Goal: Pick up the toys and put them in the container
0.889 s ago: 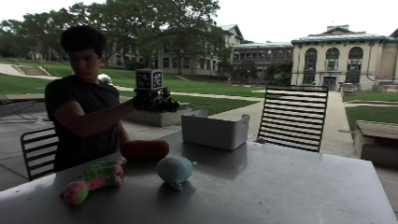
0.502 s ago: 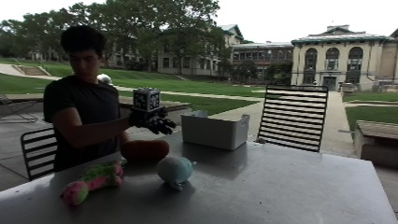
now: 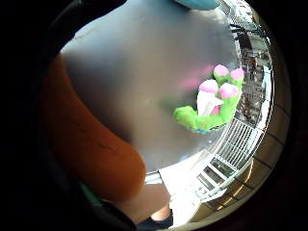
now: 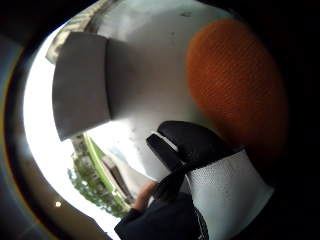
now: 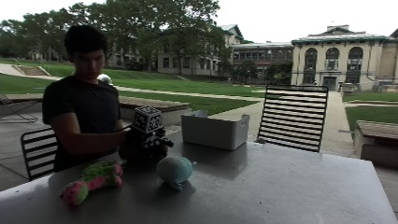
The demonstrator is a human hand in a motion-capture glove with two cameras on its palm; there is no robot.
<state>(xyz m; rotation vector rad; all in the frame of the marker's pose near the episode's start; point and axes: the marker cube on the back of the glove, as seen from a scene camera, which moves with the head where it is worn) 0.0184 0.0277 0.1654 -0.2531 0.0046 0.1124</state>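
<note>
On the counter [image 5: 298,186], near the person's edge, the gloved right hand [image 5: 144,145] is down over the orange toy [image 4: 235,85], which it hides almost fully in the outside view. The thumb-side palm view shows the orange toy close to the palm, with black glove fingers [image 4: 190,142] bent beside it; contact not visible, so cannot tell if the grip has closed on it or just hovers. The little-finger-side palm view has the orange toy [image 3: 89,144] filling one side, lying on the counter [image 3: 144,72].

Green-and-pink plush toy [image 5: 92,179] lies on the counter near the person, apart from the hand; same plush [image 3: 214,101] seen in the little-finger-side palm view. Pale blue-green round toy [image 5: 174,169] sits just beside the hand, toward the counter's middle. White container [image 5: 214,130] stands farther back on the counter, well apart from the toys; also seen as a grey box [image 4: 82,82] in the thumb-side palm view.

Black slatted chair [image 5: 292,116] behind the counter.
</note>
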